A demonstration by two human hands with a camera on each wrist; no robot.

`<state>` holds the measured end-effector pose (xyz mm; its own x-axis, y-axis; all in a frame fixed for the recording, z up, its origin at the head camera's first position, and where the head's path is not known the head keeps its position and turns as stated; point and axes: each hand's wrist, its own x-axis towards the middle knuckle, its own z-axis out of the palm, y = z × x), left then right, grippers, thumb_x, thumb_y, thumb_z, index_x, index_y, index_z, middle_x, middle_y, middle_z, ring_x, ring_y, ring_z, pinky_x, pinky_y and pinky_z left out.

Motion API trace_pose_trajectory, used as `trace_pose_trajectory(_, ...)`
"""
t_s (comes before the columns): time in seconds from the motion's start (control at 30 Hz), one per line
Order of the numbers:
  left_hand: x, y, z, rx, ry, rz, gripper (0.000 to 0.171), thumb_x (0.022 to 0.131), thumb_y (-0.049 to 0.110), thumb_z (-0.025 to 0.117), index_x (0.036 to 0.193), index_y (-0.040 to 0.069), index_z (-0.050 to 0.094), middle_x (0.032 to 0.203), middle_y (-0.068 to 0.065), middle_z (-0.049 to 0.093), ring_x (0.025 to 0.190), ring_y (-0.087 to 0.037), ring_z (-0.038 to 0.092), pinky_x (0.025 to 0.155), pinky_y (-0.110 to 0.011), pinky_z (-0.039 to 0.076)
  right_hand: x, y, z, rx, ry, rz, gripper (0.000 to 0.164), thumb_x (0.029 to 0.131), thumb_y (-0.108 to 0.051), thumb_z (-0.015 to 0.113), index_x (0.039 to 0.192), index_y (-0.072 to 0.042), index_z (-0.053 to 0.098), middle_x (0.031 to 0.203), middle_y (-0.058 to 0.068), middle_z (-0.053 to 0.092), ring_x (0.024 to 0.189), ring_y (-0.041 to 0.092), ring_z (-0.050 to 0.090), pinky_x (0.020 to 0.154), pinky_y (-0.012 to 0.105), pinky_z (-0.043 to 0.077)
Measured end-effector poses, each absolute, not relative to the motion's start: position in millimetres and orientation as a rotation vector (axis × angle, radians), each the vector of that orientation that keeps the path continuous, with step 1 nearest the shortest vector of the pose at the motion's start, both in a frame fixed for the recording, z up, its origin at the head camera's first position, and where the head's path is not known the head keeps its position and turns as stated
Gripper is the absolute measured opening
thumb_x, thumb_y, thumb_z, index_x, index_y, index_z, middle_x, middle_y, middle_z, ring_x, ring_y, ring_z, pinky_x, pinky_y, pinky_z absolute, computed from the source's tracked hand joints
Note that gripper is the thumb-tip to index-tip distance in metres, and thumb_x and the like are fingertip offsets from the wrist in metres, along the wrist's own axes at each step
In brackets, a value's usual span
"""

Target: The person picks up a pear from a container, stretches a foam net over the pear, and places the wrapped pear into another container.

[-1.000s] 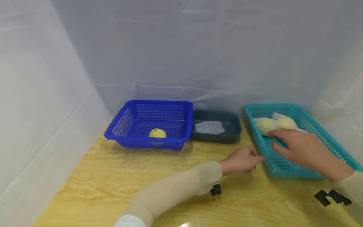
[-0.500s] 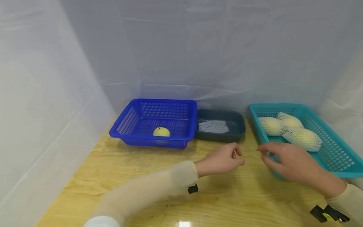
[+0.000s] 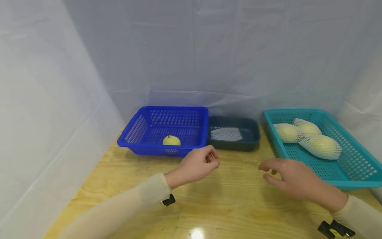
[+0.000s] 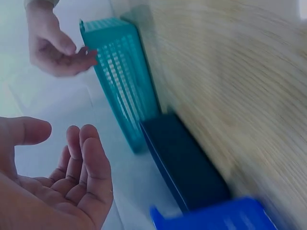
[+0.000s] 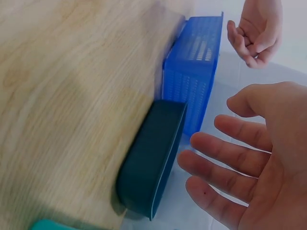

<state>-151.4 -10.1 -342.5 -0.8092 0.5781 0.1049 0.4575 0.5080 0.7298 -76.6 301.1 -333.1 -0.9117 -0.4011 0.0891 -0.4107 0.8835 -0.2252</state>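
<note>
My left hand (image 3: 195, 164) hovers over the table just in front of the blue basket's near right corner, fingers loosely curled around nothing. Past the front left corner of the teal basket (image 3: 282, 147), my right hand (image 3: 293, 177) hangs in the air, its fingers relaxed; the right wrist view shows its palm holding nothing. One bare yellow-green pear (image 3: 171, 140) lies in the blue basket (image 3: 162, 151). Inside the teal basket are pale fruits in white foam netting: one at the left (image 3: 288, 133), one behind (image 3: 308, 127), one nearer the front (image 3: 322, 146).
A dark green tray (image 3: 234, 145) stands between the two baskets, with a flat white foam net (image 3: 226, 134) in it. White sheeting (image 3: 191, 49) closes off the back and sides. The wooden table (image 3: 226, 202) stretches out in front.
Both hands have moved leftward, away from the teal basket; the left has travelled farther, to the blue basket's corner. The right hand has come out from over the netted fruits.
</note>
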Motion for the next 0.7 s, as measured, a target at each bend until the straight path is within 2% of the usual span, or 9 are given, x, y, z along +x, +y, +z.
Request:
trace_pose_trajectory(0.37,-170,-88,-335,0.710,2.834,1.232,0.011,0.099,0.026,0.059,0.099,0.018,0.066,0.086,0.000,0.067,0.071,-0.016,0.059,0.068,-0.035,0.050,-76,288,-340,0.712,-3.016,0.439,0.021,0.098,-0.031,0.064,0.119,-0.029,0.069,0.112,-0.014,0.071,0.087,-0.001,0.064,0.069,0.026,0.055)
trace_pose_trajectory(0.7,-201,-154,-347,0.528,3.142,1.268,0.010,0.098,0.022,0.059,0.099,0.014,0.064,0.088,-0.003,0.065,0.075,-0.018,0.059,0.069,-0.034,0.050,-78,277,-342,0.782,-3.031,0.474,0.021,0.100,-0.037,0.061,0.119,-0.031,0.068,0.113,-0.015,0.070,0.088,-0.002,0.064,0.070,0.026,0.055)
